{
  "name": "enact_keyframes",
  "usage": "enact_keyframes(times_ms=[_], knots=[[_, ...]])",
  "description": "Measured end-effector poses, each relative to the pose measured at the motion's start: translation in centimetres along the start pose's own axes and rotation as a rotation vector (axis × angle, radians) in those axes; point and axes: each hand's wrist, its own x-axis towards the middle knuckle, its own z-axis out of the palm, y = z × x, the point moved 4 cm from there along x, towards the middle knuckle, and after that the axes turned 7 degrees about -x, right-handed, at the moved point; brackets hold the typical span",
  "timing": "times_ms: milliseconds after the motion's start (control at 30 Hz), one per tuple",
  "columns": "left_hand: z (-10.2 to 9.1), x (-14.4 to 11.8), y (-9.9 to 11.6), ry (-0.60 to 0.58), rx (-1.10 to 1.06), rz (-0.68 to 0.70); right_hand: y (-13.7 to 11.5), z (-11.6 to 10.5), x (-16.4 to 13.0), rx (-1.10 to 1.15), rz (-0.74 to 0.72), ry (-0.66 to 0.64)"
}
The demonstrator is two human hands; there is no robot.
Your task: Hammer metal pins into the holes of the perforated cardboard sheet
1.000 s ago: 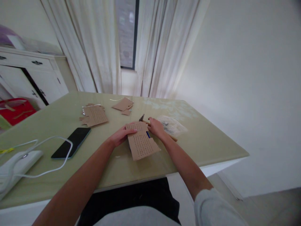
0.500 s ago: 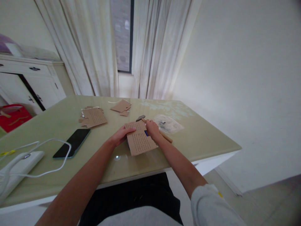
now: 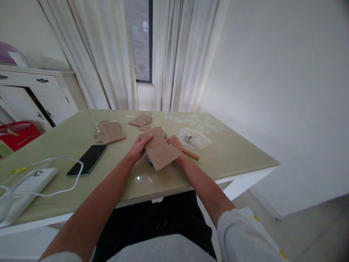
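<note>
My left hand grips a brown cardboard piece by its left side, thumb on top and fingers beneath. The piece is tilted, with rows of small dark holes and a notch on its right side. Under its lower left corner a blue round-edged object shows in part. At the notch, my right hand is closed with fingers curled; whatever they hold is hidden. Just beyond that hand, a hammer's wooden handle lies on the table, its head out of sight.
A clear plastic bag with small dark parts lies at the right. Further back are cardboard pieces and more cardboard. A phone and a white power strip with cables lie at the left of the table.
The cardboard piece has been lifted and tilted, uncovering more of the blue object below it. The hammer head has gone from sight. My view has shifted slightly.
</note>
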Motion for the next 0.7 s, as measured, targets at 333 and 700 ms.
enact_keyframes(times_ms=[333, 700], knots=[[2.0, -2.3, 4.3, 0.106, -0.009, 0.266, -0.3, -1.4, -1.3, 0.098, 0.007, 0.091], [6.8, -15.2, 6.6, -0.121, 0.295, 0.125, -0.4, -8.1, -17.9, 0.977, -0.155, -0.041]])
